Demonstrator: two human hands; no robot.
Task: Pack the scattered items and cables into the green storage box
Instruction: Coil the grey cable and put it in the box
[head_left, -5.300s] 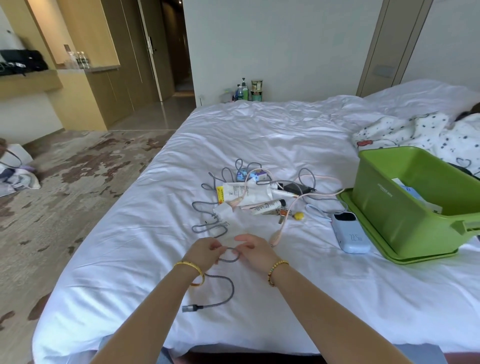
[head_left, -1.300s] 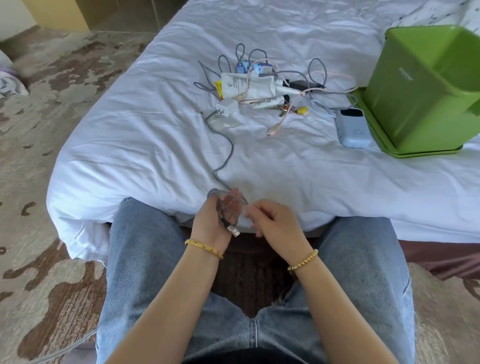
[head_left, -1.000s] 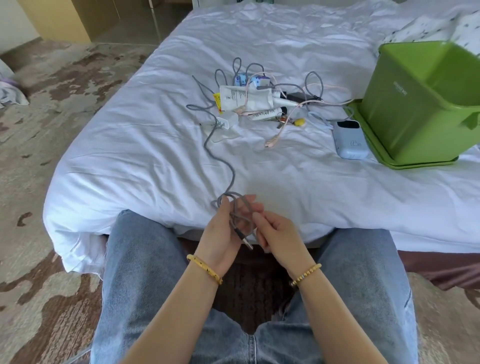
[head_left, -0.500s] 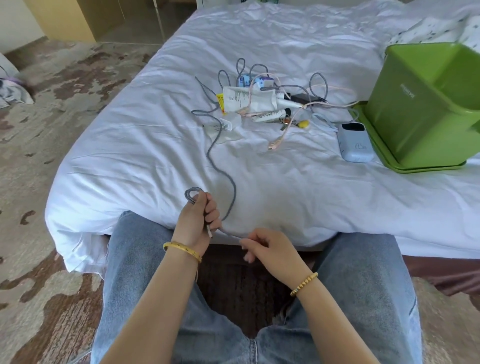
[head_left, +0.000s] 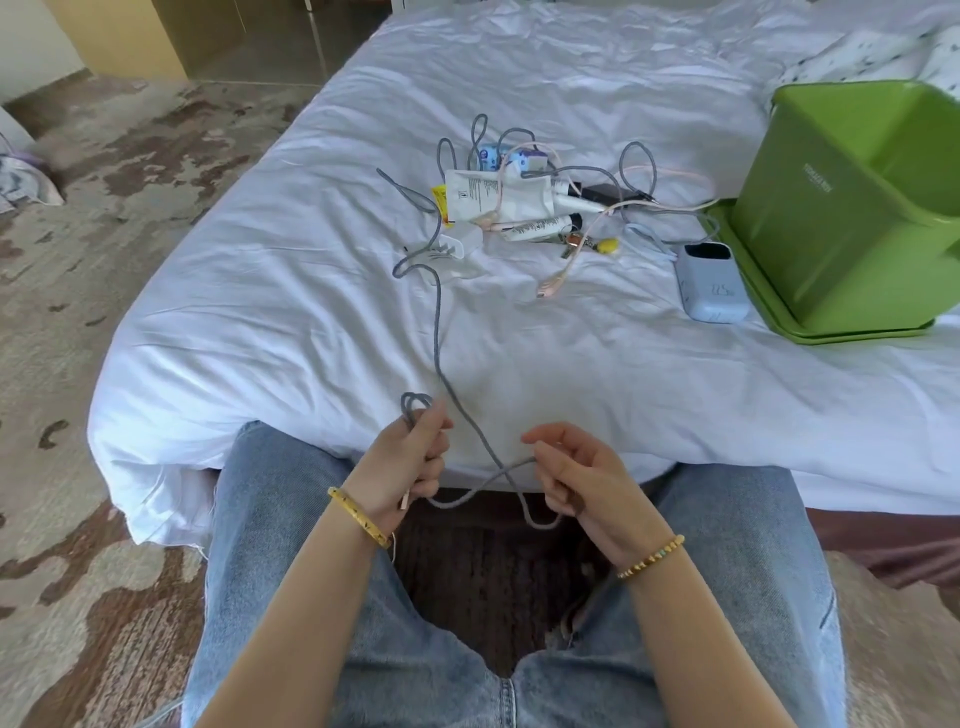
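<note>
A long grey cable runs from the pile of items on the bed down to my hands at the bed's near edge. My left hand grips a small coil of it, with loops sticking out above the fingers and the plug end below the palm. My right hand holds a slack stretch of the same cable in curled fingers. The green storage box stands on its green lid at the right of the bed. A white charger, tubes, a pink cable and a power bank lie scattered.
I sit at the foot of the white bed, my knees in jeans against its edge. Patterned carpet lies to the left. A spotted blanket sits behind the box.
My right hand moved right and drew out a slack loop of grey cable between the hands. The left hand keeps its coil. More cable has been pulled off the pile.
</note>
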